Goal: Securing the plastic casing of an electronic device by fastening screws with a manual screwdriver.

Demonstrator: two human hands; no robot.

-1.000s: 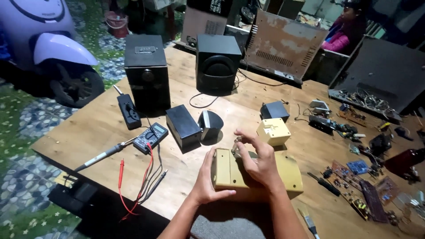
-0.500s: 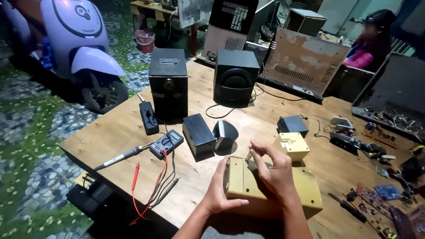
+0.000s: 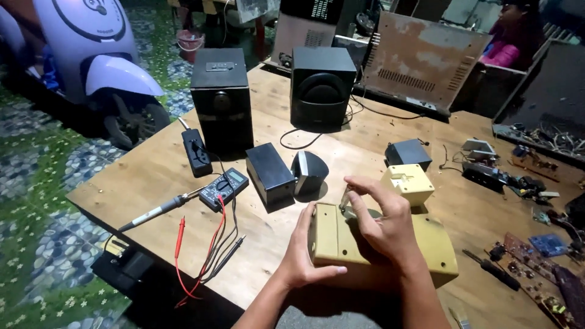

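- Left hand (image 3: 303, 256) grips the near left end of a yellow box (image 3: 365, 247), thumb across the front edge, fingers up the side.
- Right hand (image 3: 381, 222) rests on top of the same box, fingers curled and pinching a small metal part (image 3: 345, 198) at the box's upper edge; what that part is I cannot tell.
- Yellow box lies on the wooden table (image 3: 152, 176) at the near edge, right in front of the person.
- At 1 o'clock from the box, just beside it, sits a small cream cube (image 3: 407, 183); beyond that, a small black box (image 3: 408, 152).
- At 11 o'clock stand a black block (image 3: 269, 173) and a small rounded speaker (image 3: 309, 172), touching.
- At 10 o'clock lie a multimeter (image 3: 224, 188) with red and black leads (image 3: 210, 250), and a soldering iron (image 3: 159, 211).
- At 12 o'clock, well apart, stand two black speakers (image 3: 222, 97).
- At 3 o'clock lie a screwdriver (image 3: 491, 268) and circuit boards (image 3: 542, 268).
- Far off at 1 o'clock, another person's pink sleeve (image 3: 503, 53) shows.
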